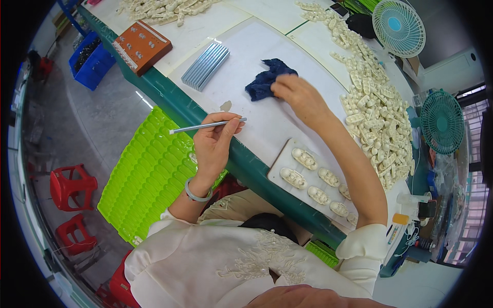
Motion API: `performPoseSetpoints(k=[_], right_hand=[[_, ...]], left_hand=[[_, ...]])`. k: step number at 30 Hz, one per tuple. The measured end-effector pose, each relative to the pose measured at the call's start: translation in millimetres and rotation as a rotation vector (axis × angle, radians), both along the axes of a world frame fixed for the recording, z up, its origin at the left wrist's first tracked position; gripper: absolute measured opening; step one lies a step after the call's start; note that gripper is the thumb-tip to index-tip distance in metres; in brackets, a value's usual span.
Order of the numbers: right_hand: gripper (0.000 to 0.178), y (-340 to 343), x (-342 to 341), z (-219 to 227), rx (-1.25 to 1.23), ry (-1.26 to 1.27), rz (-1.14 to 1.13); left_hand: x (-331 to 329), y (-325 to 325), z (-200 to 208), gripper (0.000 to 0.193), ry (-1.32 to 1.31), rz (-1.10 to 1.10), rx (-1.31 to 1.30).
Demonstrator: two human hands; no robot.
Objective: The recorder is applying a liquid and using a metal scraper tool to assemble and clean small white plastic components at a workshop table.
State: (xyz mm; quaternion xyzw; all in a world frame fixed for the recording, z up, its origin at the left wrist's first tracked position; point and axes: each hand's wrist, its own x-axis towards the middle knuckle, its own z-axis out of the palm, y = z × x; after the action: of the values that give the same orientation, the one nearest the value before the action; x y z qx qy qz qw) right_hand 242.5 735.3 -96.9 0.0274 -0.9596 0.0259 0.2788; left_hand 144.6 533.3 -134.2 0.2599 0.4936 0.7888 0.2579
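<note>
My left hand is closed around a slim silver stick with a white end, pinched between thumb and fingers above the table's green edge. The stick lies almost level, its white end pointing left. Over the table, my right hand reaches the right side of a crumpled dark blue cloth. Motion smears its fingers, so whether they grip the cloth is unclear. Just beyond my left hand sits a stack of similar silver sticks. Below my right forearm, a white tray carries several cream-coloured moulded pieces.
A large heap of cream pieces lines the table's right side; another pile lies at the far end. An orange-brown block stands by the left edge. Green moulded trays lie left of my lap. Two fans stand at right.
</note>
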Motion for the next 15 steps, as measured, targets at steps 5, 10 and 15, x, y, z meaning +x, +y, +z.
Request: performPoseSetpoints(k=[5,10,15], right_hand=[[0.023,-21.4,35.9,-11.9,-0.117,-0.25,-0.136],[0.028,-35.4,44.2,7.0,-0.478,-0.212,-0.246],[0.028,-35.1,81.3,32.7,-0.697,-0.088,-0.376]], left_hand=[[-0.8,4.5,-6.5,0.012,0.066,-0.061,-0.04],[8.2,12.1,3.1,0.013,0.08,-0.105,-0.069],[12.8,15.0,8.2,0.014,0.182,-0.117,-0.094]])
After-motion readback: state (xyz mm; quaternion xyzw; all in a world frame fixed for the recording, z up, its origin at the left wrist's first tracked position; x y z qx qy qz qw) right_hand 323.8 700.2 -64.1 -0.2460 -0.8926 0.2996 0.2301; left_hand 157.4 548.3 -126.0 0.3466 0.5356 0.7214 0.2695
